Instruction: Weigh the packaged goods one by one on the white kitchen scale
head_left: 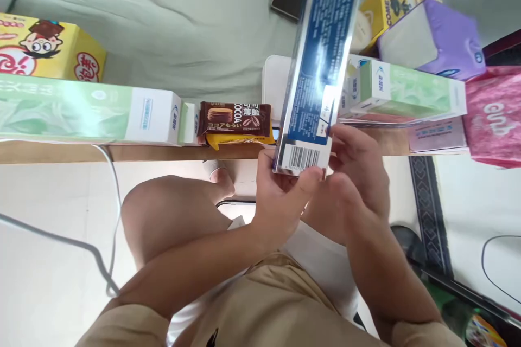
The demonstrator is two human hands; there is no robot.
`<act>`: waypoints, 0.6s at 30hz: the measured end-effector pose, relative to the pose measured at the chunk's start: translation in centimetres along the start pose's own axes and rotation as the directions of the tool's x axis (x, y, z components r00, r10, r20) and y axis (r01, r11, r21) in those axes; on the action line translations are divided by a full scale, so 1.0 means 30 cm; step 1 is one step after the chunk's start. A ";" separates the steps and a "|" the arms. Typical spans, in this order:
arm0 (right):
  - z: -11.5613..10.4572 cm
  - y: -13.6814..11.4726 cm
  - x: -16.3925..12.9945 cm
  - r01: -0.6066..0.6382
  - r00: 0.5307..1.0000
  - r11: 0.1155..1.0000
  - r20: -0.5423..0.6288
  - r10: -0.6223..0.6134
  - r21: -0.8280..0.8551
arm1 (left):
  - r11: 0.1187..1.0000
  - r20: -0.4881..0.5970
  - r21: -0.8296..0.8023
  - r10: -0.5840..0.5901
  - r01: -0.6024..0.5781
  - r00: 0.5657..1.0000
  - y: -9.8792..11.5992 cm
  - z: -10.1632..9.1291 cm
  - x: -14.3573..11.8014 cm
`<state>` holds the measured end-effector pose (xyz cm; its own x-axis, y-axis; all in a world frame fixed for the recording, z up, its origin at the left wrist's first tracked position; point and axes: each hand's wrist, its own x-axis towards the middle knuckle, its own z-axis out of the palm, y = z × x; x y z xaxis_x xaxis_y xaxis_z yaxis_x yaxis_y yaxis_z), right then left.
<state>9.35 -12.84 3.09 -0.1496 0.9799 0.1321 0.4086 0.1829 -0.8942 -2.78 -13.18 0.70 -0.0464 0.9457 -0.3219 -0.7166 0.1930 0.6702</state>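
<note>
A long blue and silver box (321, 54) with small white print and a barcode at its near end stands tilted over the table edge. My left hand (280, 195) is closed around the box's lower end, thumb across the front below the barcode. Curled against the lower right edge of the same box are the fingers of my right hand (362, 179); its thumb sits just off the corner. Left of the box lies a brown cocoa snack packet (236, 118) on top of a yellow packet (240, 139).
Green and white cartons (81, 111) line the left edge, with a yellow cartoon box (57, 49) behind. To the right are another green carton (419, 89), a purple tissue pack (456, 38) and a pink pack (494, 114). A dark phone (287, 1) lies farther back. Cables (81, 243) hang at left.
</note>
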 end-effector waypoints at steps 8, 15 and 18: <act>0.043 0.120 0.046 0.027 0.988 0.982 -0.157 0.003 0.185 | 0.998 -0.093 0.047 -0.036 0.040 0.995 -0.038 0.014 0.056; 0.037 0.188 0.068 -0.070 0.968 0.962 -0.215 0.130 0.265 | 0.990 -0.012 0.000 -0.142 0.142 0.990 -0.047 0.035 0.067; 0.034 0.199 0.070 -0.101 0.952 0.960 -0.254 0.170 0.262 | 0.977 0.019 0.037 -0.210 0.209 0.977 -0.052 0.029 0.068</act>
<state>10.56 -9.77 -2.40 0.1559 0.9843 0.0824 0.1714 0.0552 -0.9837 -1.15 -11.31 -0.41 0.1188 0.8889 -0.4425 -0.6839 0.3963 0.6125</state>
